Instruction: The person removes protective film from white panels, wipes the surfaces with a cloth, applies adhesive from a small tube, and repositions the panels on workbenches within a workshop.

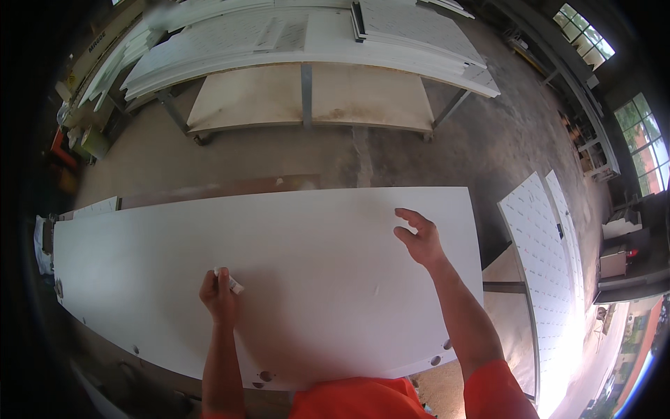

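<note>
A long white panel (314,244) lies flat in front of me, with several round holes along its near edge. Over its left half, my left hand (219,297) is closed around a small white tube-shaped thing (236,285), whose exact kind is too small to tell. Part of that thing is hidden by the fingers. My right hand (421,241) is above the far right part of the panel, thumb and fingers curved and apart, with nothing between them. A faint short mark (377,289) shows on the white surface between the hands.
Beyond the panel, a wheeled table (307,91) carries stacked white sheets (328,35). Printed white boards (541,258) lean upright to my right. A green bucket (95,142) stands on the floor at far left. Metal racking (572,91) runs along the right wall.
</note>
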`<state>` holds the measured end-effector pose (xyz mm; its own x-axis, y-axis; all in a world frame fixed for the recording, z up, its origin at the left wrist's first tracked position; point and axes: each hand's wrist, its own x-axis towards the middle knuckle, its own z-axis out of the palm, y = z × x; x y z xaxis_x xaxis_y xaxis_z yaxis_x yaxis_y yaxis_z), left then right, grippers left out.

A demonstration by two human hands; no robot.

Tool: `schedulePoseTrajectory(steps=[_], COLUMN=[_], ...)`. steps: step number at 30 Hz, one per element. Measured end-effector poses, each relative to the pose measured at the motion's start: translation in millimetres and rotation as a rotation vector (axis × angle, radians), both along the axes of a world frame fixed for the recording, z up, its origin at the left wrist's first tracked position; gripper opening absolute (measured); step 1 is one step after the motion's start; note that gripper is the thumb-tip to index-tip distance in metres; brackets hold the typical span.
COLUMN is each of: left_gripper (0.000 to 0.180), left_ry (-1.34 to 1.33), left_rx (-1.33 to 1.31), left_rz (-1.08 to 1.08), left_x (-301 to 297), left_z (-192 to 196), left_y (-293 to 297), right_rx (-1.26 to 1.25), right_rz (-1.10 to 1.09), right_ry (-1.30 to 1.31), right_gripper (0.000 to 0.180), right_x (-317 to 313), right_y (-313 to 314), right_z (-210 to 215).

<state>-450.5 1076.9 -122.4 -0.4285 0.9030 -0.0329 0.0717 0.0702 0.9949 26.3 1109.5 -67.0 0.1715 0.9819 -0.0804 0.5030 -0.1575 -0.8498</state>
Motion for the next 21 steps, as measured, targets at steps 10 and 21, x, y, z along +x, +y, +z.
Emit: schedulePoseTrajectory(steps=[10,21], left_gripper=[0.024,0.023], left_ry=[0.066,0.291], left_rx=[0.044,0.026], left_rz=[0.042,0.018], left_x=[16,2], left_z=[-1,-13], left_y=[3,1], right_rx=[0.088,-0.005], right_rz=[0.296,0.330], right_ry=[-0.319,-0.338], right_gripper=[0.047,0.042], right_x=[35,32], right_y=[103,112], right_z=[-52,-41])
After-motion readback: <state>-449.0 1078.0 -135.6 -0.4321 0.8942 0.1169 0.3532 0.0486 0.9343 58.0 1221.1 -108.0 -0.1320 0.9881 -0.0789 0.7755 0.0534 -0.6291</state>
